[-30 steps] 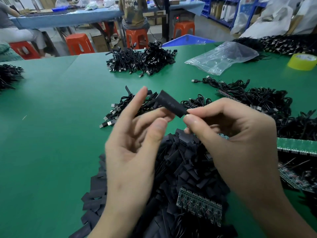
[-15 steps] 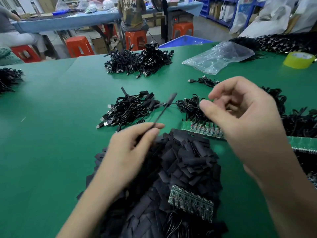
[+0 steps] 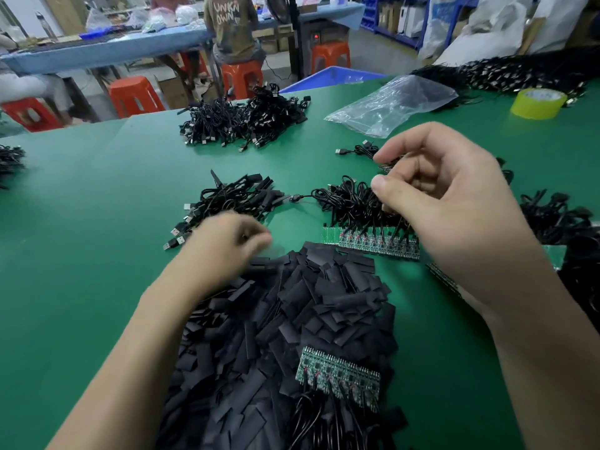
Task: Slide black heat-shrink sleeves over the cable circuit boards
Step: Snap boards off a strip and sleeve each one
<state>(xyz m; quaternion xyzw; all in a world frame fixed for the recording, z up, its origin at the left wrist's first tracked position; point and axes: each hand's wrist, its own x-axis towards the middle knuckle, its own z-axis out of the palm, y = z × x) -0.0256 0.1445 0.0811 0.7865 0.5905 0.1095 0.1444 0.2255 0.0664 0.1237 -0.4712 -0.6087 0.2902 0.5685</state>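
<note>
A big heap of flat black heat-shrink sleeves [image 3: 324,306] lies in front of me on the green table [image 3: 81,238]. A green strip of circuit boards [image 3: 373,245] with a bundle of black cables [image 3: 347,203] soldered to it lies just beyond the heap. A second board strip [image 3: 337,371] rests on the heap's near side. My left hand [image 3: 227,245] is blurred, fingers curled down at the heap's far left edge; what it holds is unclear. My right hand [image 3: 438,196] hovers over the cable bundle, fingers loosely curled, thumb and forefinger apart, nothing in them.
A pile of sleeved cables [image 3: 233,199] lies left of the bundle, a bigger cable pile [image 3: 246,121] further back. More cables [image 3: 552,219] crowd the right side. A clear plastic bag [image 3: 389,105] and a yellow tape roll [image 3: 537,103] lie at the far right.
My left hand carried the sleeved cable away from my right hand, let it go by the left cable pile, then dropped to the sleeve heap. My right hand moved to the cable bundle.
</note>
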